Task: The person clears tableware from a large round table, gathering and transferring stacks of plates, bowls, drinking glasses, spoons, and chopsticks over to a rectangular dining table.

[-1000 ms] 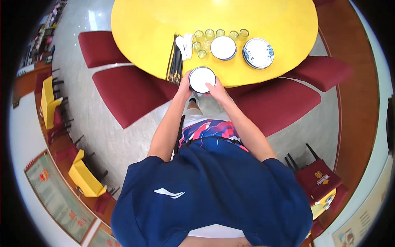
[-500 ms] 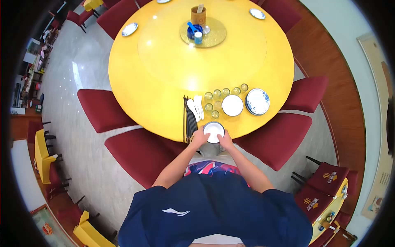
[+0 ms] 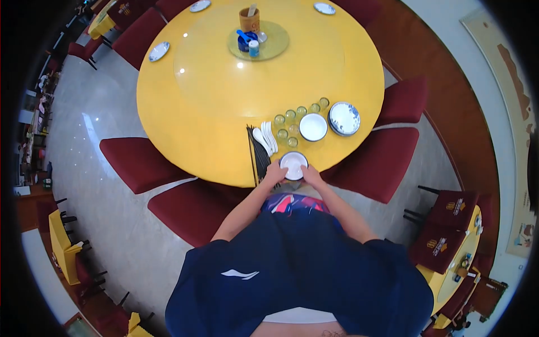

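The left hand (image 3: 274, 173) and right hand (image 3: 312, 176) are clamping one bowl (image 3: 293, 166) between them, gripping it from opposite sides, probably because a grip on both sides is keeping it level. The thumbs are reaching over the rim, and the fingers are likely bracing the wall from below. The bowl is sitting at the near edge of the table (image 3: 213, 121), close to the body; whether the table is bearing any of its weight, one cannot tell. Chopsticks (image 3: 260, 159) and spoons (image 3: 269, 139) are lying just left of it, running roughly lengthwise, seemingly to keep each kind together. Glasses (image 3: 282, 133) are clustering beyond, beside a second bowl (image 3: 313, 127), and plates (image 3: 344, 118) are standing stacked towards the right edge, presumably to save room.

The held bowl is looking round and white inside, with a dark rim, and is facing mouth up. Its inside is showing pale, shiny patches; whether others are nesting beneath it is unclear.
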Demonstrator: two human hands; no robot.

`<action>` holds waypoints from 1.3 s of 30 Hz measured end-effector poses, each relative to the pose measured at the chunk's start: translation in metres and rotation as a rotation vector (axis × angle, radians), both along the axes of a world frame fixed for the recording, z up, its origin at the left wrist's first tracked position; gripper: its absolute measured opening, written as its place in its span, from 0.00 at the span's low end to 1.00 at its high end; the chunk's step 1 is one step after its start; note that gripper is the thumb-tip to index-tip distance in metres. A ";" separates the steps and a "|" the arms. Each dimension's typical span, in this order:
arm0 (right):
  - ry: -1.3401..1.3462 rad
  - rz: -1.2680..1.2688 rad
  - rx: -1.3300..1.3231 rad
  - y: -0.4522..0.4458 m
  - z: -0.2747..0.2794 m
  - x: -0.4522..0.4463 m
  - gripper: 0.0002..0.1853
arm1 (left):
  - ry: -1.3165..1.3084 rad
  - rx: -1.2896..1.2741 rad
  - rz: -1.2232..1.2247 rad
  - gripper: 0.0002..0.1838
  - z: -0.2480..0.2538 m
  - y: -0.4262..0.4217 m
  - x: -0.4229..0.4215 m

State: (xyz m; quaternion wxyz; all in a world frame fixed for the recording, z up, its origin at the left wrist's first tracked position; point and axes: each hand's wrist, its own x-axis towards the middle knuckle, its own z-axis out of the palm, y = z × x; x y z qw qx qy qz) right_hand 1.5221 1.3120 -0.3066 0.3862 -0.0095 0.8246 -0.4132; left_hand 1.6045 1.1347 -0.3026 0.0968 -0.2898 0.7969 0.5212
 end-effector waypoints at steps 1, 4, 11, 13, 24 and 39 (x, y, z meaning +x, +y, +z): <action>-0.041 -0.020 -0.059 -0.003 0.015 0.002 0.26 | -0.072 0.115 0.042 0.23 0.028 -0.002 0.001; -0.097 -0.047 -0.053 -0.011 0.024 0.005 0.26 | -0.064 0.134 0.079 0.23 0.029 -0.005 0.000; -0.127 -0.102 -0.192 -0.028 0.016 0.006 0.24 | -0.036 0.096 0.115 0.21 0.024 -0.015 0.000; -0.129 -0.129 -0.184 -0.032 0.010 0.006 0.24 | -0.004 0.053 0.111 0.21 0.022 -0.016 -0.002; -0.143 -0.166 -0.197 -0.036 0.013 0.012 0.29 | -0.002 -0.025 0.076 0.20 0.003 -0.021 -0.005; -0.416 -0.218 -0.012 0.156 0.013 0.111 0.34 | 0.092 0.503 0.537 0.22 0.132 -0.002 0.149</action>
